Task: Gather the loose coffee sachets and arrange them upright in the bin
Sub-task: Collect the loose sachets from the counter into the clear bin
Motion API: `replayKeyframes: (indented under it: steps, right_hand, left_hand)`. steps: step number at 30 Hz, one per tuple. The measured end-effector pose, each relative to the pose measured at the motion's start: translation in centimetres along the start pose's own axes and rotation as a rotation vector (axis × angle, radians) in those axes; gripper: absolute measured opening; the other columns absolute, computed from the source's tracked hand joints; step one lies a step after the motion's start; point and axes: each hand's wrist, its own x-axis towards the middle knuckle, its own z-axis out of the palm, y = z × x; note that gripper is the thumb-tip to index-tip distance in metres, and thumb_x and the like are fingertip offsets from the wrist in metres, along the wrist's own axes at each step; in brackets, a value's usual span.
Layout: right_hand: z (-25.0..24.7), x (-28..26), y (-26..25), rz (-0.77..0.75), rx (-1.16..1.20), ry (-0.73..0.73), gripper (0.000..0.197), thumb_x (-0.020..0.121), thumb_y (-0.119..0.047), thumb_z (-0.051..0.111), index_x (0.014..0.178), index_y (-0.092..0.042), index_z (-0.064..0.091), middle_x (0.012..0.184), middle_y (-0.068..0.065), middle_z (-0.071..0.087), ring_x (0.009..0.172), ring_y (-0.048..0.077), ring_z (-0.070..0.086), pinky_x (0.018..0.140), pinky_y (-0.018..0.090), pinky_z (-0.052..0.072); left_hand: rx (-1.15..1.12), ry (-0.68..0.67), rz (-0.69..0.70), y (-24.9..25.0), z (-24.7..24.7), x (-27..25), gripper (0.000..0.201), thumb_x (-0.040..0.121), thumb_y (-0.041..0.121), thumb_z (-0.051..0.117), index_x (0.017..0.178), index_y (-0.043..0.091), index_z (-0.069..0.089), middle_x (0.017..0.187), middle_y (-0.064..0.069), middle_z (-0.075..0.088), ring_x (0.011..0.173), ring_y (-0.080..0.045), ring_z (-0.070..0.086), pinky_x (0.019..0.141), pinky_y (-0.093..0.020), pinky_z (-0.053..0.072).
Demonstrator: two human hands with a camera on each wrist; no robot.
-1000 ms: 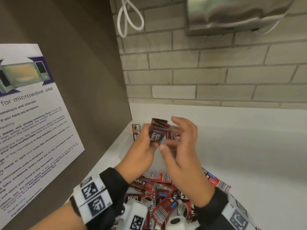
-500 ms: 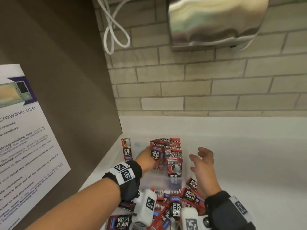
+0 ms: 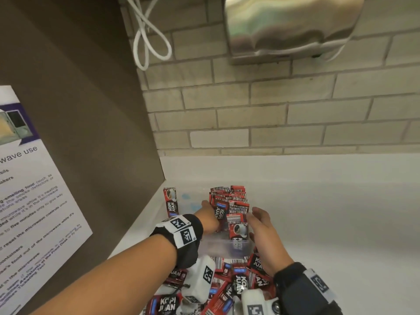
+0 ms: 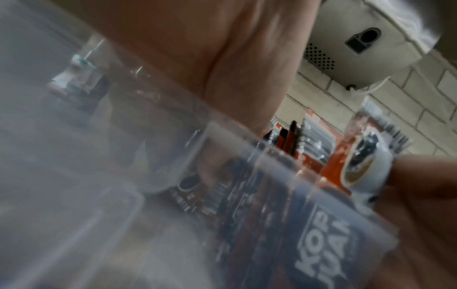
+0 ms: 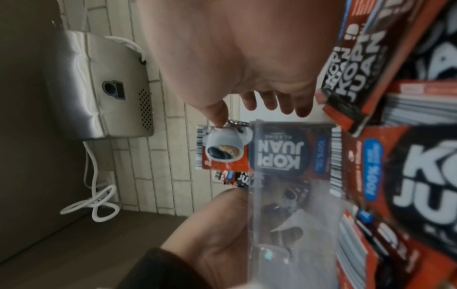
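Note:
A clear plastic bin (image 3: 223, 246) stands on the white counter and holds a row of red Kopi Juan sachets (image 3: 234, 201) upright. My left hand (image 3: 209, 217) reaches into the bin from the left and grips a bundle of sachets (image 3: 219, 213); its fingers are hidden behind them. Through the blurred bin wall (image 4: 123, 156) the left wrist view shows that hand (image 4: 222, 58) against the packets. My right hand (image 3: 259, 223) stays open at the bin's right side. Its thumb (image 5: 217, 117) touches the top of the front sachet (image 5: 277, 152). Loose sachets (image 3: 238, 283) lie heaped before the bin.
One sachet (image 3: 171, 202) stands alone against the brown side panel (image 3: 91, 133) at the left. A steel hand dryer (image 3: 288, 26) and a looped white cable (image 3: 147, 42) hang on the brick wall above. White counter (image 3: 341, 223) stretches to the right.
My left hand has carried the bundle down into the bin. My right hand let go of it and moved to the bin's right side.

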Motion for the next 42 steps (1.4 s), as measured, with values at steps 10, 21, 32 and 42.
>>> replayKeyframes:
  steps: [10, 21, 32, 42]
  right_hand:
    - [0.4, 0.0, 0.4, -0.002, 0.063, -0.012, 0.028, 0.099, -0.022, 0.040, 0.124, -0.015, 0.052, 0.109, 0.010, 0.069, 0.100, 0.024, 0.067, 0.096, 0.048, 0.048]
    - [0.1, -0.1, 0.2, -0.005, 0.052, -0.016, 0.026, 0.099, -0.022, 0.041, 0.121, -0.014, 0.053, 0.105, 0.009, 0.070, 0.096, 0.023, 0.068, 0.091, 0.044, 0.052]
    - [0.2, -0.2, 0.1, -0.005, 0.057, -0.017, 0.024, 0.098, -0.023, 0.042, 0.119, -0.016, 0.052, 0.105, 0.009, 0.069, 0.096, 0.022, 0.067, 0.088, 0.041, 0.052]
    - [0.2, -0.1, 0.1, 0.013, 0.045, 0.007, 0.022, 0.098, -0.022, 0.042, 0.116, -0.015, 0.052, 0.104, 0.011, 0.069, 0.096, 0.026, 0.067, 0.092, 0.049, 0.051]
  left_hand:
    - [-0.392, -0.181, 0.082, 0.5, 0.8, 0.6, 0.018, 0.092, 0.008, 0.047, 0.096, 0.002, 0.063, 0.096, -0.010, 0.070, 0.096, -0.027, 0.066, 0.090, -0.038, 0.054]
    - [0.040, -0.128, 0.129, 0.2, -0.3, -0.8, 0.029, 0.075, -0.005, 0.065, 0.103, 0.000, 0.066, 0.104, -0.012, 0.067, 0.099, -0.025, 0.061, 0.090, -0.032, 0.050]
    - [0.072, -0.001, 0.205, 1.1, -0.3, -1.3, 0.016, 0.085, 0.000, 0.056, 0.099, 0.003, 0.063, 0.093, -0.012, 0.063, 0.092, -0.027, 0.061, 0.073, -0.025, 0.044]
    - [0.094, -0.103, 0.146, 1.6, -0.3, -2.2, 0.017, 0.086, -0.006, 0.049, 0.094, 0.003, 0.061, 0.095, -0.013, 0.058, 0.089, -0.024, 0.052, 0.078, -0.028, 0.044]
